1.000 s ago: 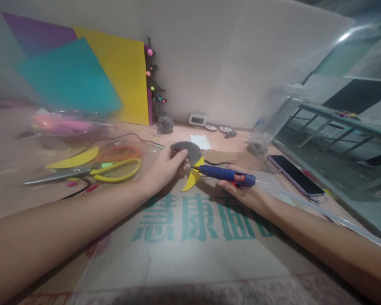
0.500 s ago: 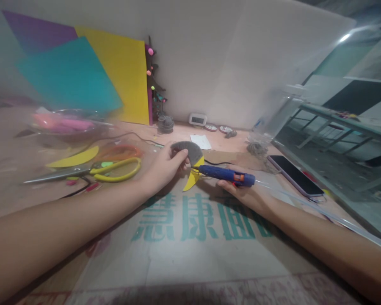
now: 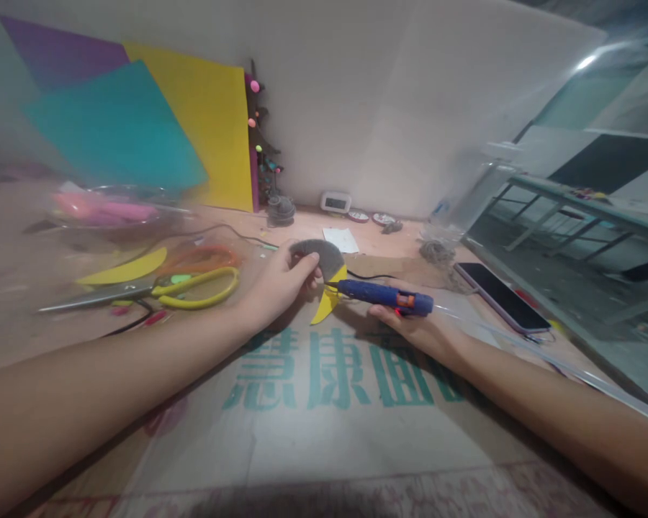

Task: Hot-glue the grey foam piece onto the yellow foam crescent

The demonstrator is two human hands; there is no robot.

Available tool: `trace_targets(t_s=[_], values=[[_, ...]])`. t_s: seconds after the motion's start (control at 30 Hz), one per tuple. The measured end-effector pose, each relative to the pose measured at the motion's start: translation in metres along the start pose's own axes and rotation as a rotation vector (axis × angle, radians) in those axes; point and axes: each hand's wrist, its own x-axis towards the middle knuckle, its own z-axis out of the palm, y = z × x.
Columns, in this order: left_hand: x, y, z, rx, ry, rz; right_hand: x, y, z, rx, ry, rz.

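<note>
Between the thumb and fingers of my left hand (image 3: pixel 294 277) is a yellow crescent-shaped piece (image 3: pixel 324 307), its upper part covered with grey cord wound or laid close together. My right hand (image 3: pixel 410 327) is closed around a blue hot glue gun (image 3: pixel 381 293), which points left. The gun's nozzle meets the bare yellow part just below the edge of the grey. A clear glue stick (image 3: pixel 451 311) sticks out of its back end, and a small red light glows near the handle. My right hand's fingers are partly hidden beneath the gun.
Scissors (image 3: pixel 194 289) with yellow handles lie on the left, beside another yellow crescent (image 3: pixel 124 267). A phone (image 3: pixel 501 296) and a grey cord bundle (image 3: pixel 437 250) are on the right. A small clock (image 3: pixel 335 202) and a white paper (image 3: pixel 340 240) stand towards the wall. Coloured sheets (image 3: pixel 224 144) lean there.
Almost nothing differs. The glue gun's nozzle stays against the yellow crescent, both hands keep their hold, and the view shifts very slightly.
</note>
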Motion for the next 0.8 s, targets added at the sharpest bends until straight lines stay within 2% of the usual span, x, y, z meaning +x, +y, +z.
trace_targets(t_s=[0.2, 0.43, 0.63, 0.8], values=[[0.000, -0.001, 0.000, -0.005, 0.005, 0.006, 0.001, -0.004, -0.002, -0.042, -0.021, 0.016], [0.000, 0.001, 0.001, -0.006, 0.028, -0.001, 0.000, -0.015, -0.007, 0.033, -0.031, 0.056], [0.001, 0.000, 0.000, -0.009, 0.043, -0.028, 0.000, -0.014, -0.009, 0.019, -0.061, 0.077], [0.001, 0.003, 0.000, -0.015, 0.033, -0.034, 0.000, -0.013, -0.008, 0.017, -0.025, 0.088]])
